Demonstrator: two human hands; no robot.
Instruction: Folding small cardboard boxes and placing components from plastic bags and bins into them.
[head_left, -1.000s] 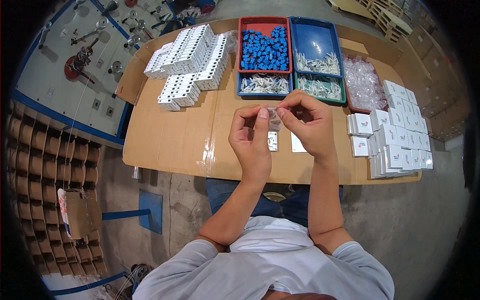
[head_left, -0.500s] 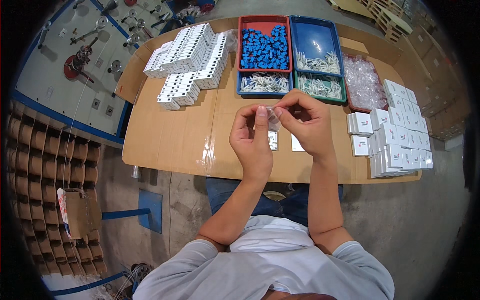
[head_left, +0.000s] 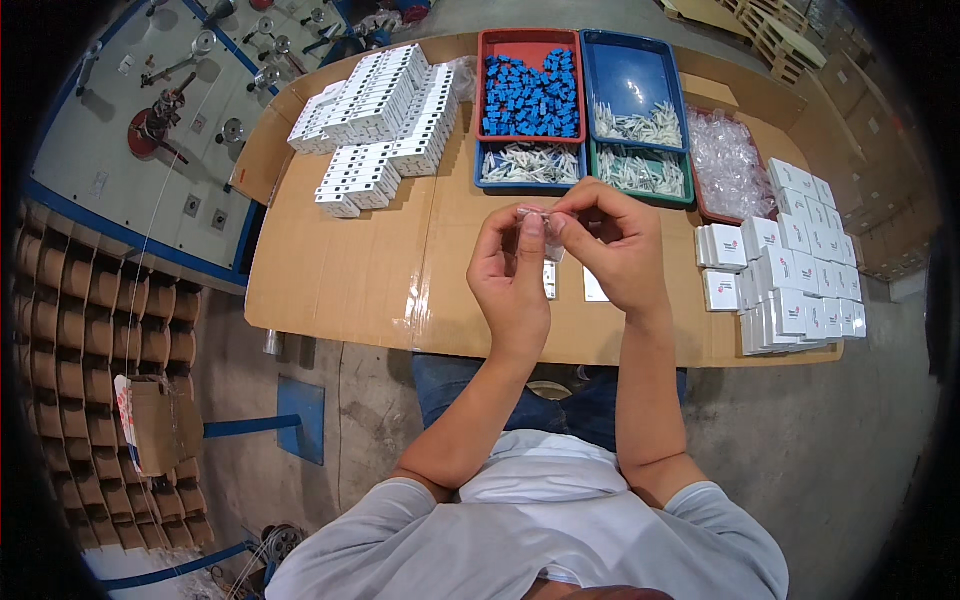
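A small clear plastic bag (head_left: 553, 248) is pinched between my two hands, above the near middle of the cardboard-covered table. My left hand (head_left: 510, 275) grips its left side between thumb and fingers. At its upper right, my right hand (head_left: 622, 255) pinches the bag with thumb and forefinger. My fingers cover most of it, and I cannot make out what is inside. Below the hands, a small white piece with metallic marks (head_left: 549, 282) lies on the table, partly hidden. Beside it lies a plain white piece (head_left: 594, 288), partly under my right hand.
Behind my hands stand a red tray of blue parts (head_left: 482, 120), blue trays (head_left: 622, 75) and a green tray (head_left: 690, 190) with white sticks. A heap of clear bags (head_left: 728, 165) is further right. White box stacks stand left (head_left: 375, 110) and right (head_left: 800, 265).
My left hand has shifted slightly right, closer to my right hand, and its fingers have moved along the bag. My right hand has hardly moved.
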